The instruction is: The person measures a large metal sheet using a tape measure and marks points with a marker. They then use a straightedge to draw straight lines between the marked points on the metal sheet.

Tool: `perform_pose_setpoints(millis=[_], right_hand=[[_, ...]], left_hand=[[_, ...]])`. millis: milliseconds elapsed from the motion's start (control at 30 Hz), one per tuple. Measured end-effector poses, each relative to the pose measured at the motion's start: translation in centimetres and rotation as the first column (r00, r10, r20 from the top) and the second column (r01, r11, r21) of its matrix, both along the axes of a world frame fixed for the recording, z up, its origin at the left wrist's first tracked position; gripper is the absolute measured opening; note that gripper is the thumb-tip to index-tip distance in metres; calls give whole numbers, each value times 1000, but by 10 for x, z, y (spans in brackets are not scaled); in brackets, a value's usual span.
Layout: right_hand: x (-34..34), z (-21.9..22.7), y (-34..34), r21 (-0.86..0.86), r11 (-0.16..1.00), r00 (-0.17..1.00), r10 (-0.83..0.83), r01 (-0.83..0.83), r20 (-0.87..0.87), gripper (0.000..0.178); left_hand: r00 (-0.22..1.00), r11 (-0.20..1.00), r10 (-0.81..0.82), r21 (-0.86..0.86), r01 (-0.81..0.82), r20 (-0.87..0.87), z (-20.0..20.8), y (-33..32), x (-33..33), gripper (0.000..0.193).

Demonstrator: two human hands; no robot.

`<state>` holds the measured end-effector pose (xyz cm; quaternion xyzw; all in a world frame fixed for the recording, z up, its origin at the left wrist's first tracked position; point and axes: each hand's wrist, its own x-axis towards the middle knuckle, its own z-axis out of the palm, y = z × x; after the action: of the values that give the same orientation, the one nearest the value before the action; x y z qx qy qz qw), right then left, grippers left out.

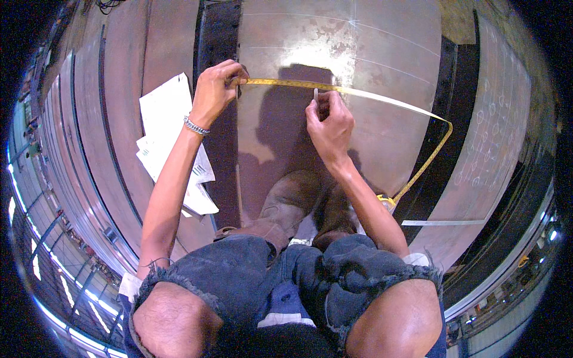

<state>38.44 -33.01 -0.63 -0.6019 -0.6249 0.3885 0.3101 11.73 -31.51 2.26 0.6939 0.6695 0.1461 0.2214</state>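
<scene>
A yellow tape measure blade lies across a grey metal plate. My left hand pinches the blade's end at the plate's left edge. Just below the blade, my right hand is closed on a short pale marking stick, held upright with its tip close to the blade's lower edge. Past my right hand the blade runs on to the right, bends sharply beyond the plate's right edge, and comes back to the tape case, partly hidden by my right forearm.
White paper sheets lie left of my left forearm. Dark gaps flank the plate. On the right, another plate carries chalk circles, with a thin metal ruler-like strip near its lower end. My boots stand close below the work.
</scene>
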Motion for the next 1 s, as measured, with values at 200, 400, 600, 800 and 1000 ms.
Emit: perform_pose_setpoints(millis=[200,400,600,800,1000], right_hand=[[-5,-6,0,40,999,999,4,-6,36,13],[-9,-6,0,52,999,999,-5,3,42,13],[-10,-7,-1,39,999,998,1,-3,65,13],[-10,-2,6,23,998,990,55,-59,128,14],[6,9,27,-441,832,915,399,-336,57,17]], left_hand=[[1000,1000,5,-6,-5,21,1,-1,-1,11],[999,1000,10,-19,-9,52,-2,-1,-2,12],[1000,1000,-8,4,8,20,-4,-2,-3,12],[1000,999,-18,30,18,15,-5,-2,-4,13],[1000,999,-15,38,15,-5,-5,-3,-4,16]])
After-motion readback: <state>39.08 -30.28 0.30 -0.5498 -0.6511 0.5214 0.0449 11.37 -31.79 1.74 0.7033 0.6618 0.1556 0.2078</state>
